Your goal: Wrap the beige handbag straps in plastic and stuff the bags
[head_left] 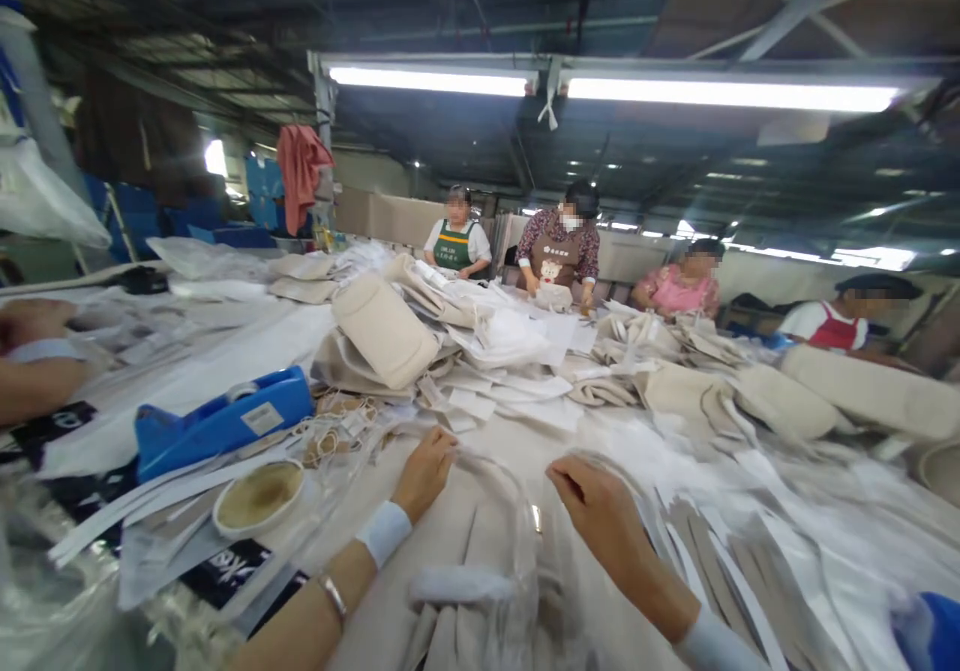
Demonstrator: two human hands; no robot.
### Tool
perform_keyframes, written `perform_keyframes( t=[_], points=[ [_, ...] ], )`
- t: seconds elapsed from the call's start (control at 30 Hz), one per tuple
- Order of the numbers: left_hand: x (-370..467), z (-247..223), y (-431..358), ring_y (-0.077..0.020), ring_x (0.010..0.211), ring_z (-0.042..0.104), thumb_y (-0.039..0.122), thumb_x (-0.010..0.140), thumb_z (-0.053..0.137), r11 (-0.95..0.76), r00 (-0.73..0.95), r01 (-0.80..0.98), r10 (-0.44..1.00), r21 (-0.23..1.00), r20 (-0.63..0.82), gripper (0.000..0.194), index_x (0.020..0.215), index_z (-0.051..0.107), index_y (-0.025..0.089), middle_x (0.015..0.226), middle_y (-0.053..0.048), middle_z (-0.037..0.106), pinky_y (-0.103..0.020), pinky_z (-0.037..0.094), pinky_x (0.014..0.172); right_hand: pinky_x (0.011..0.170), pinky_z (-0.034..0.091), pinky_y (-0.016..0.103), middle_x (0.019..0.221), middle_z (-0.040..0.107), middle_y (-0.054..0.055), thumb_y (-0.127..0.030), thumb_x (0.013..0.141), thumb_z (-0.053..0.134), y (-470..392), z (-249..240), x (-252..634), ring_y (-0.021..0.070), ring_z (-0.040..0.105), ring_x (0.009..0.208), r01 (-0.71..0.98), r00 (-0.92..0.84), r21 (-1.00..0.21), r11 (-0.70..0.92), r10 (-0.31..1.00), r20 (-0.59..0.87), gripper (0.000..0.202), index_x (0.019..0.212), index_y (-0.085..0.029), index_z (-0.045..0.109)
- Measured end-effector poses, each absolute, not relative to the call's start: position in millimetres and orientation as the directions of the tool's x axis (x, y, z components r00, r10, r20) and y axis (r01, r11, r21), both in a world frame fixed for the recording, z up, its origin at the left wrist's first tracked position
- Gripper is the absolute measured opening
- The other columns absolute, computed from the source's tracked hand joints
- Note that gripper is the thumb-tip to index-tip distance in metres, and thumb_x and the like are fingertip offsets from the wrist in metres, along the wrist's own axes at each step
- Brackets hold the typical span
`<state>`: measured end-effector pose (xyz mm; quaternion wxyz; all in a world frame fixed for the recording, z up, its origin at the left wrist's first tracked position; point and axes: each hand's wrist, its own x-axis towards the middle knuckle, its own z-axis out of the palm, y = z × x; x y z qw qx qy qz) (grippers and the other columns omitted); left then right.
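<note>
My left hand (426, 473) is closed, its fingers pinching the left side of a clear plastic bag (517, 486). Opposite it, my right hand (596, 501) has its fingers curled in at the bag's right side. Fine detail at the fingertips is blurred. Beneath and between the hands lie beige pieces (461, 526), seen partly through the plastic. A pale, rounded strip (461, 585) crosses them near my body. Left of my left hand are string tags (349, 426) in a tangle.
A blue tape dispenser (225, 421) and a round white-rimmed container (259, 499) sit at left. Beige fabric goods (386, 326) and white sheets are heaped across the table. Another person's arm (34, 361) reaches in from the left. Several co-workers stand opposite.
</note>
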<state>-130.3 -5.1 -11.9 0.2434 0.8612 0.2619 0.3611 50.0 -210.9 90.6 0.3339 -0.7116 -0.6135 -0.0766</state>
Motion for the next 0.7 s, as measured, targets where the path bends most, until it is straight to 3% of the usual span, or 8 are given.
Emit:
perform_keyframes(
  t=[0.3,0.53,0.7],
  points=[
    [-140,-27,5,-0.0221,0.094,0.056,0.012,0.090,0.043,-0.718,0.606,0.326,0.658,0.615,0.447,0.019,0.091,0.061,0.018,0.098,-0.008,0.058,-0.036,0.047,0.086,0.065,0.043,0.025,0.070,0.068,0.001,-0.019,0.084,0.054,-37,112,83,0.0162,0.062,0.068,0.871,0.358,-0.484,-0.084,0.784,0.507,0.017,0.076,-0.019,0.069],
    [-138,-28,7,-0.0204,0.092,0.057,0.011,0.090,0.043,-0.694,0.605,0.351,0.681,0.628,0.414,0.019,0.090,0.060,0.019,0.100,-0.007,0.058,-0.032,0.047,0.085,0.086,0.052,0.039,0.100,0.068,0.005,-0.031,0.093,0.060,47,110,96,0.0177,0.064,0.093,0.807,0.495,-0.552,-0.209,0.748,0.441,0.017,0.095,-0.015,0.066],
    [-137,-25,6,-0.0203,0.091,0.057,0.009,0.090,0.043,-0.673,0.608,0.361,0.694,0.645,0.385,0.020,0.088,0.061,0.018,0.099,-0.007,0.058,-0.032,0.047,0.084,0.076,0.056,0.036,0.108,0.065,0.007,-0.033,0.095,0.057,63,114,139,0.0164,0.064,0.089,0.692,0.631,-0.644,-0.326,0.707,0.320,0.026,0.111,-0.013,0.061]
  ],
)
